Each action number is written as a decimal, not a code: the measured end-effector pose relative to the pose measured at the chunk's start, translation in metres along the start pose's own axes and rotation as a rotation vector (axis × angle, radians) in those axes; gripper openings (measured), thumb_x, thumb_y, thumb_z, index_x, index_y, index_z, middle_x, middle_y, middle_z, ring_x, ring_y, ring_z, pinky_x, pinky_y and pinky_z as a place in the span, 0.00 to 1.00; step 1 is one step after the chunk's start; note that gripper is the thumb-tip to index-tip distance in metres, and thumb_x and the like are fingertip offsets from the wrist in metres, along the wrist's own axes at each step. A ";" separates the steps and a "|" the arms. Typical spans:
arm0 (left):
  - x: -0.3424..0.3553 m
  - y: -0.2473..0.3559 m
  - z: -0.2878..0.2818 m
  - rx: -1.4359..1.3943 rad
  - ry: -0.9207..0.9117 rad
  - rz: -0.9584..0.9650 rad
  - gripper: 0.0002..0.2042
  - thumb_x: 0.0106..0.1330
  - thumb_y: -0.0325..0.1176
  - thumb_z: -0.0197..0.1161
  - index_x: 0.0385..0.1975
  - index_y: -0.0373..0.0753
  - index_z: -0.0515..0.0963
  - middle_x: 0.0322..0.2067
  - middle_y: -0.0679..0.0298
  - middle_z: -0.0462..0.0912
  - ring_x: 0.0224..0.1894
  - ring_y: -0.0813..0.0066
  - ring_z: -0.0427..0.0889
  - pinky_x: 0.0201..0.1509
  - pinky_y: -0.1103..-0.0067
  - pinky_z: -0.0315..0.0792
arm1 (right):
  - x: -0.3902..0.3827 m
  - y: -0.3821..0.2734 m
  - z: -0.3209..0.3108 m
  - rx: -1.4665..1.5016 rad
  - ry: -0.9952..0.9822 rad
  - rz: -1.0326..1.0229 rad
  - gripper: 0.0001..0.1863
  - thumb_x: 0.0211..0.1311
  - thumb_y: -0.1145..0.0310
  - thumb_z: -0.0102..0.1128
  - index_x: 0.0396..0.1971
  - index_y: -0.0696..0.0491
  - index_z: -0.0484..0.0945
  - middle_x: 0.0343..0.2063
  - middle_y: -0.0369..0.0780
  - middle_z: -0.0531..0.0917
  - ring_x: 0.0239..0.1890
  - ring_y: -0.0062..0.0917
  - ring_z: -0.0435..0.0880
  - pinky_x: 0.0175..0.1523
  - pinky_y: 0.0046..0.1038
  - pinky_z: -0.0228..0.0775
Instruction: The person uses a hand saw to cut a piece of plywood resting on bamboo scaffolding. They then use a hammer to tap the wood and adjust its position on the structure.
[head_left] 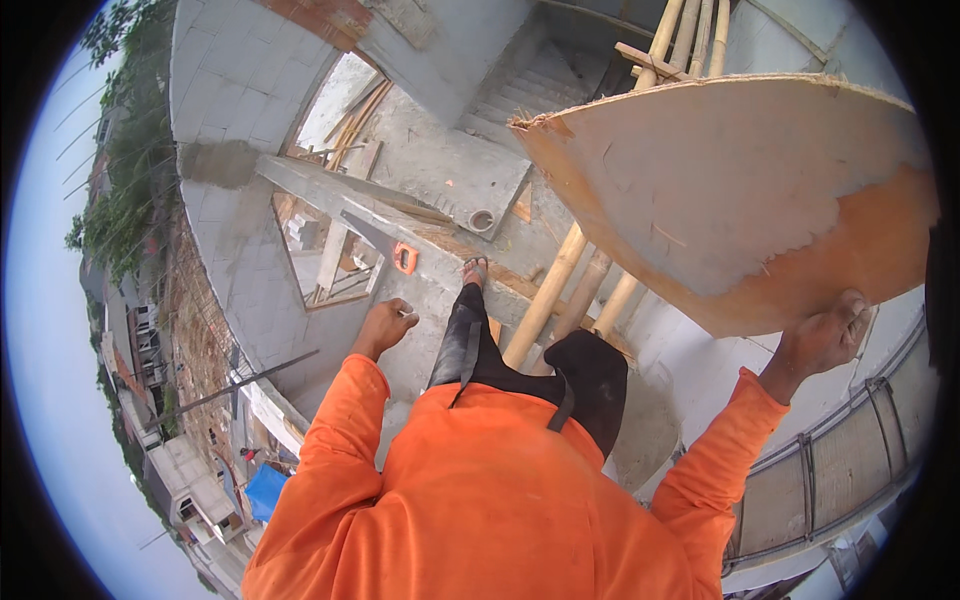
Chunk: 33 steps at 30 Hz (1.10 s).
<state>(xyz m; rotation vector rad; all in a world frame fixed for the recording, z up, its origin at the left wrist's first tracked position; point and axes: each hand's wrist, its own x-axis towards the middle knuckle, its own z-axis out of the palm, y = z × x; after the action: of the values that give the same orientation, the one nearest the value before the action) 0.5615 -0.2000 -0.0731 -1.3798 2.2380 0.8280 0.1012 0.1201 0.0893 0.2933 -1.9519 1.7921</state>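
My right hand [825, 342] is closed on the lower edge of a plywood board [720, 190]. The board is large and tilted, with a ragged far edge, a grey smear over most of its face and bare orange-brown wood near my hand. My left hand [384, 326] is held out at the left with its fingers curled in a pinch; a small pale spot shows at the fingertips, too small to name. Beyond that hand, a handsaw [404, 257] with an orange handle and dark blade lies on a concrete ledge [330, 198].
Bamboo poles [545, 300] pass beneath the board and me. My sandalled foot [475, 271] rests on the ledge by a timber edge. Window openings [325, 250] break the block wall [235, 240] at left, with a long drop outside. Concrete stairs [530, 95] lie beyond; rebar [885, 430] lines the right.
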 end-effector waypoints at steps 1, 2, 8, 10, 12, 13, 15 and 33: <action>0.014 -0.009 0.001 0.016 -0.001 0.033 0.19 0.55 0.43 0.65 0.39 0.34 0.81 0.36 0.48 0.84 0.41 0.55 0.83 0.49 0.68 0.74 | -0.009 0.000 0.008 -0.044 0.011 0.008 0.19 0.70 0.55 0.53 0.27 0.56 0.71 0.24 0.31 0.69 0.30 0.16 0.67 0.40 0.18 0.63; 0.030 -0.019 0.002 -0.002 -0.040 0.007 0.19 0.55 0.43 0.65 0.39 0.34 0.81 0.36 0.48 0.84 0.41 0.55 0.83 0.49 0.68 0.74 | -0.016 0.000 0.016 -0.078 0.017 -0.022 0.19 0.70 0.54 0.53 0.27 0.56 0.71 0.24 0.31 0.69 0.30 0.16 0.67 0.39 0.18 0.63; 0.104 -0.071 -0.016 -0.060 -0.184 -0.017 0.18 0.55 0.42 0.65 0.39 0.35 0.81 0.35 0.49 0.84 0.41 0.56 0.83 0.48 0.69 0.75 | -0.069 -0.005 0.069 -0.316 0.025 -0.195 0.20 0.71 0.53 0.50 0.26 0.55 0.70 0.24 0.30 0.68 0.27 0.16 0.65 0.36 0.18 0.61; 0.124 -0.080 -0.030 -0.104 -0.216 -0.033 0.18 0.55 0.41 0.65 0.39 0.34 0.81 0.35 0.49 0.84 0.41 0.56 0.83 0.48 0.70 0.75 | -0.078 -0.010 0.085 -0.382 -0.035 -0.307 0.22 0.71 0.52 0.49 0.25 0.55 0.70 0.23 0.30 0.68 0.27 0.16 0.64 0.35 0.18 0.60; 0.140 -0.095 -0.042 -0.102 -0.195 -0.001 0.18 0.55 0.41 0.65 0.39 0.34 0.81 0.36 0.49 0.84 0.40 0.56 0.83 0.48 0.70 0.75 | -0.084 -0.018 0.097 -0.410 -0.020 -0.274 0.24 0.70 0.49 0.50 0.24 0.55 0.69 0.22 0.30 0.67 0.27 0.16 0.64 0.34 0.19 0.60; 0.149 -0.102 -0.048 -0.101 -0.183 0.016 0.18 0.55 0.41 0.65 0.39 0.34 0.81 0.36 0.49 0.84 0.40 0.56 0.83 0.48 0.70 0.75 | -0.086 -0.023 0.102 -0.424 -0.012 -0.258 0.25 0.69 0.47 0.50 0.24 0.55 0.69 0.22 0.30 0.67 0.27 0.16 0.65 0.34 0.19 0.59; 0.164 -0.112 -0.061 -0.129 -0.180 0.000 0.18 0.55 0.40 0.66 0.40 0.34 0.81 0.37 0.49 0.84 0.41 0.56 0.83 0.48 0.70 0.75 | -0.087 -0.029 0.113 -0.498 0.040 -0.256 0.27 0.68 0.44 0.50 0.22 0.55 0.69 0.21 0.30 0.66 0.27 0.17 0.64 0.34 0.19 0.60; 0.216 -0.196 -0.109 -0.102 -0.271 -0.038 0.17 0.55 0.40 0.65 0.38 0.32 0.81 0.36 0.47 0.84 0.41 0.55 0.83 0.48 0.70 0.74 | -0.109 0.016 0.102 -0.613 -0.173 -0.006 0.35 0.67 0.34 0.37 0.18 0.54 0.63 0.18 0.30 0.64 0.24 0.16 0.63 0.30 0.22 0.60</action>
<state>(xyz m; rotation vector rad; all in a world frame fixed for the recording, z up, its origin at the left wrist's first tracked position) 0.6398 -0.4834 -0.1750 -1.2650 1.9821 1.0605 0.1680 0.0054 0.0197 0.2466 -2.4984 1.1088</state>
